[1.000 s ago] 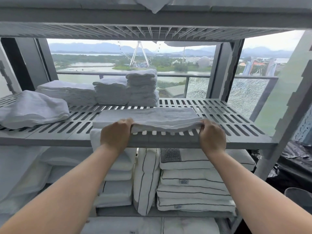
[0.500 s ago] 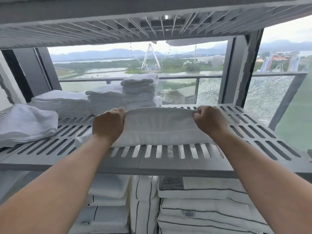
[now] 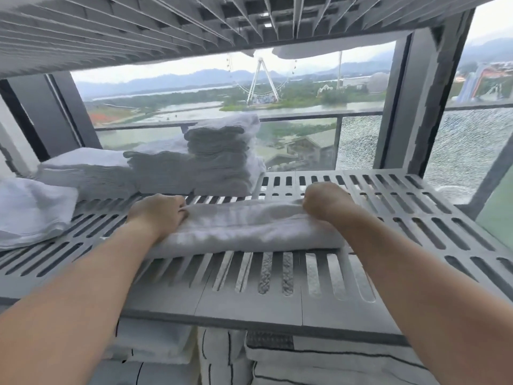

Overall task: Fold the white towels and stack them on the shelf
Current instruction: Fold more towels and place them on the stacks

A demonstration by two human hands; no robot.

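A folded white towel (image 3: 244, 232) lies flat across the middle of the grey slatted shelf (image 3: 416, 218). My left hand (image 3: 156, 215) grips its left far corner and my right hand (image 3: 324, 200) grips its right far corner, both with fingers closed on the cloth. Behind the towel, at the back left of the shelf, stand stacks of folded white towels (image 3: 222, 157), the rightmost stack the tallest. A loosely folded white towel (image 3: 30, 209) rests at the shelf's left end.
Another slatted shelf (image 3: 138, 29) hangs close overhead. White pillows with black piping (image 3: 319, 362) fill the shelf below. Grey uprights (image 3: 408, 107) stand at the back right, with a window and balcony rail behind. The right half of the shelf is bare slats.
Both hands have carried the towel from the shelf's front edge further in and laid it flat. My head has moved closer and lower to the shelf.
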